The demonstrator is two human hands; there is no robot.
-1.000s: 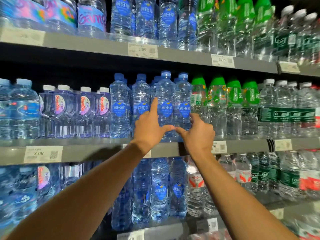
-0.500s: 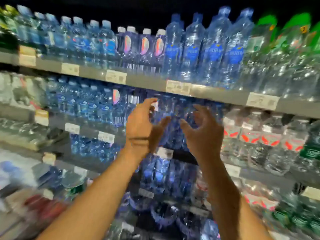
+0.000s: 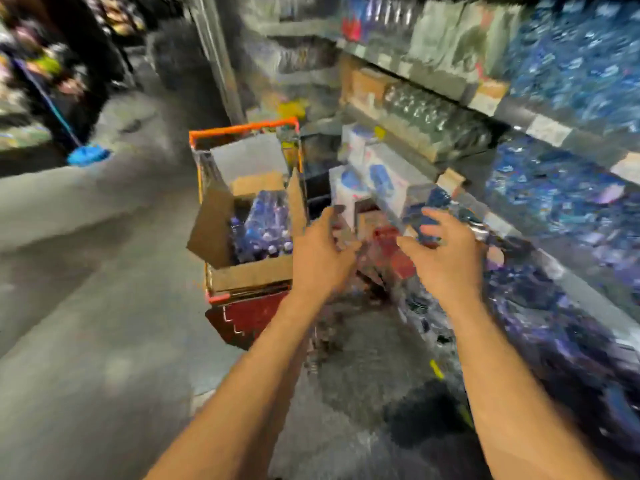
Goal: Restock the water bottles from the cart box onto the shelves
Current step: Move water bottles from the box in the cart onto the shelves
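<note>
Bottles [image 3: 263,223] lay packed in the open cardboard box [image 3: 252,275] that sat in the orange-rimmed cart [image 3: 242,128], and that was where my next reach had to go. Both my hands were empty, fingers loosely spread and a little curled, holding nothing. My left hand [image 3: 320,252] hung just beside the box's right flap, close to its near right corner; my right hand [image 3: 446,254] was farther off, out toward the shelves [image 3: 519,109] on my right. So the box lay ahead and to the left of both hands, and the left one was plainly the nearer to it.

Blur made the bottles hard to read, but I could make out blue labels and a row of pale caps toward the near edge of the box. From that I judged they were lying down, with their long axis running away from me and the caps pointing back at me, though I could not be sure of it. If so, a grip would have to come down from above and close across the bodies, not round the necks. The raised flap on the right stood between my left hand and the bottles, so I reckoned the hand must go over it.
</note>
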